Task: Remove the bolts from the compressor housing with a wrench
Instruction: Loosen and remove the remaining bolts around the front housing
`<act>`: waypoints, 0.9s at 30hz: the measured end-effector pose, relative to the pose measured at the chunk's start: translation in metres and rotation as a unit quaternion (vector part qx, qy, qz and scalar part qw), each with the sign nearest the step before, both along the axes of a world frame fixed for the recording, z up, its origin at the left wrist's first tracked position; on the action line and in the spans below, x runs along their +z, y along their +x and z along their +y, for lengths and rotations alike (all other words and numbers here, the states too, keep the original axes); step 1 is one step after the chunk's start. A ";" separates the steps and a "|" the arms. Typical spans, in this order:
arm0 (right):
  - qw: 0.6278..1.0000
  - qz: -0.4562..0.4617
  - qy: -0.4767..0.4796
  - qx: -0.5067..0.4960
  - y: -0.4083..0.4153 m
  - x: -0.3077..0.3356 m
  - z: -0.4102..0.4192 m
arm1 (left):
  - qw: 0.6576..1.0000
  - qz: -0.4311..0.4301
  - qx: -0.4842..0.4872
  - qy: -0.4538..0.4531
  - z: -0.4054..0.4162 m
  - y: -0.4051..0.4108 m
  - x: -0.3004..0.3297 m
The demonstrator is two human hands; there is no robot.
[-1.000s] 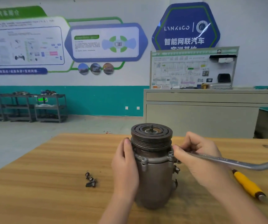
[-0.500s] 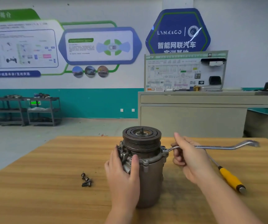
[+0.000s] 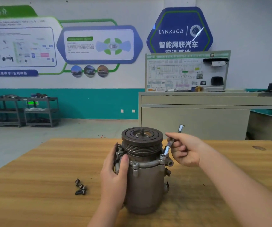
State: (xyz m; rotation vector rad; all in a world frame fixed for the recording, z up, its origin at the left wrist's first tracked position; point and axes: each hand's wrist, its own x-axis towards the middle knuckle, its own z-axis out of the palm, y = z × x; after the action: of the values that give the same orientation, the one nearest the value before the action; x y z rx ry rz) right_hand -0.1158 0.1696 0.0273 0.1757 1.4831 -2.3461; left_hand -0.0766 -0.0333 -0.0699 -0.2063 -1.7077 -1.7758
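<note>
Compressor (image 3: 144, 182) gripped by left fingers (image 3: 123, 163), right fingers (image 3: 178, 147) pinching wrench (image 3: 168, 147); loose bolts (image 3: 80, 187) nearby

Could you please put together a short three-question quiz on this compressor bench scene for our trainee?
1. True or false: the wrench sits on a bolt at the right side of the compressor.
2. Which hand steadies the housing?
3. The loose bolts lie: A) on the pulley, B) on the table left of the compressor, C) in the right hand.

Key: 1 true; 2 the left hand; 3 B.
</note>
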 end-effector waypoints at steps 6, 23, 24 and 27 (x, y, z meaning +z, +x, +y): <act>0.995 0.096 -0.040 0.008 -0.012 0.011 -0.002 | 0.998 -0.004 -0.056 -0.001 -0.009 0.003 0.000; 0.732 0.509 0.274 -0.361 0.087 -0.018 -0.007 | 0.997 0.006 -0.078 0.028 -0.010 0.004 0.001; 0.724 0.514 0.285 -0.361 0.088 -0.018 -0.012 | 0.996 0.004 -0.079 0.031 -0.010 0.003 0.000; 0.687 0.547 0.317 -0.358 0.092 -0.016 -0.023 | 0.997 -0.003 -0.074 0.028 -0.011 0.002 -0.001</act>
State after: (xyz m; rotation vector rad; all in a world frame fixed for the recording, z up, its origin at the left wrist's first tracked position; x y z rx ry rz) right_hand -0.0237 0.1469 0.0113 -0.7857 3.3051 -2.3742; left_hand -0.0751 -0.0439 -0.0706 -0.3108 -1.6816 -1.9319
